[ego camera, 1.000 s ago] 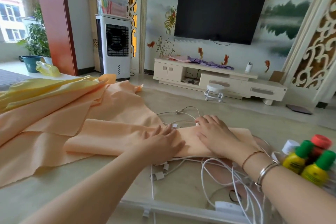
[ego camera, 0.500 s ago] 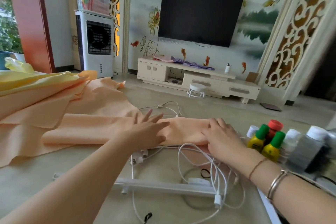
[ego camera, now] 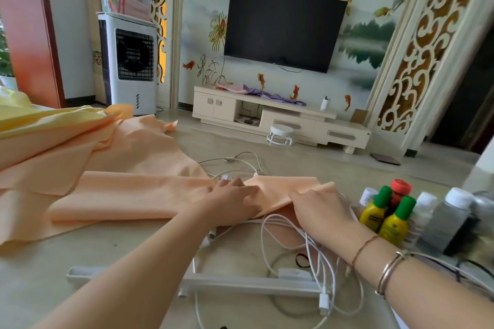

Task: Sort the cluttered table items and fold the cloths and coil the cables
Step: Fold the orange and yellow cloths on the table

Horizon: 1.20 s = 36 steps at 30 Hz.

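Both hands are drawing together on the peach cloth: left hand pressing flat, right hand gripping its end above the cables, folding underway.

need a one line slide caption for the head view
Both hands, left and right, press on a folded peach cloth beside tangled white cables on a beige table.

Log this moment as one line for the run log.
step: folding cloth | left hand: flat on cloth | right hand: gripping cloth's right end | cables: uncoiled | bottles: unsorted at right
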Available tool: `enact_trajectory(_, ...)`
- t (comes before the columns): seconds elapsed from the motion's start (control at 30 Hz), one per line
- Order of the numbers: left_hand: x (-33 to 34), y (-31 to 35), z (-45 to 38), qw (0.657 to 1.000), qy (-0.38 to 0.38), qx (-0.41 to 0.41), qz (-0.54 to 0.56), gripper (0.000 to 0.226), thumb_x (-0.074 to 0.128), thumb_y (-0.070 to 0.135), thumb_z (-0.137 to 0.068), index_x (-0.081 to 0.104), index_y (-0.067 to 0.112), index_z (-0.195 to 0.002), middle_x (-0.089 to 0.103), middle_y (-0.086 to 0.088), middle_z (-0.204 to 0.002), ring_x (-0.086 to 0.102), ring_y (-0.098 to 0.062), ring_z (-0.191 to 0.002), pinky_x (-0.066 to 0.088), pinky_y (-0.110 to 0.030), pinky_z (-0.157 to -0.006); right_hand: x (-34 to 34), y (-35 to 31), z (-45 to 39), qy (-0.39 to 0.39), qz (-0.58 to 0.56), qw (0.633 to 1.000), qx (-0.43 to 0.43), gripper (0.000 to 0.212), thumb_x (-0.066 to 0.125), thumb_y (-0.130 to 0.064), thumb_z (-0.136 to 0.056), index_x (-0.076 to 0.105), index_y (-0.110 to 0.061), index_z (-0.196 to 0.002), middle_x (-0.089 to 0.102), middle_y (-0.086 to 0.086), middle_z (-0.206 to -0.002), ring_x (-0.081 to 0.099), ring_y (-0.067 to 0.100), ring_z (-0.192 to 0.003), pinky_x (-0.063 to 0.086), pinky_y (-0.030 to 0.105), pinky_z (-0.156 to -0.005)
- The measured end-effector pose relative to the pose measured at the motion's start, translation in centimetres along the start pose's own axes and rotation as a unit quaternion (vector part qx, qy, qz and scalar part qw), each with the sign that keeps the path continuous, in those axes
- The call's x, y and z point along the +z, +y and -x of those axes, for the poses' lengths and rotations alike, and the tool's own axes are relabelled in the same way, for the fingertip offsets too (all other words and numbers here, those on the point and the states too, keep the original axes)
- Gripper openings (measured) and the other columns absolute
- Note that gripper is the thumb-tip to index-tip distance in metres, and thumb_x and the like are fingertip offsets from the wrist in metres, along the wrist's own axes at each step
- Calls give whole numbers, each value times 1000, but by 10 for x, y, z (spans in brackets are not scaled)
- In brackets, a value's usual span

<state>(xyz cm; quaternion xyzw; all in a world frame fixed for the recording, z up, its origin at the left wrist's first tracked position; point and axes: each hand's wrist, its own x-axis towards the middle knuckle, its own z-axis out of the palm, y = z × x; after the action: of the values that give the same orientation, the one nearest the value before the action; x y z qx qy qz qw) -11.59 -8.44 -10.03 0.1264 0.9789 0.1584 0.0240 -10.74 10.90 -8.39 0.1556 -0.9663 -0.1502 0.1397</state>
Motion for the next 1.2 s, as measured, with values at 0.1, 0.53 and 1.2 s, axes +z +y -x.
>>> enact_trajectory(0.1,0,-1,-1,1000,-5,-2,20,47,40,55,-92,35,46,-138,30,9,-147,12,-25,-141,13,-47,-113,-8,-7,0,79,-80,992,55,26,31,-23,-97,50,-24,-115,64,7,-97,63,30,-88,40,33,-62)
enact_trajectory(0.53,-17,-22,-3,935,156,-89,305,26,47,30,-97,67,15,-94,70,-7,-99,60,-17,-78,45,-25,-68,-20,-52,-20,75,-545,833,-69,33,44,-13,-100,65,-34,-116,66,-11,-113,59,-8,-93,38,4,-76)
enact_trajectory(1.2,-45,-55,17,744,128,-240,610,18,34,-10,-91,44,5,-88,45,-13,-84,49,-25,-66,51,-34,-50,-13,-83,-52,-47,-459,886,-47,44,35,-33,-103,34,-22,-145,36,1,-151,27,18,-143,17,42,-118)
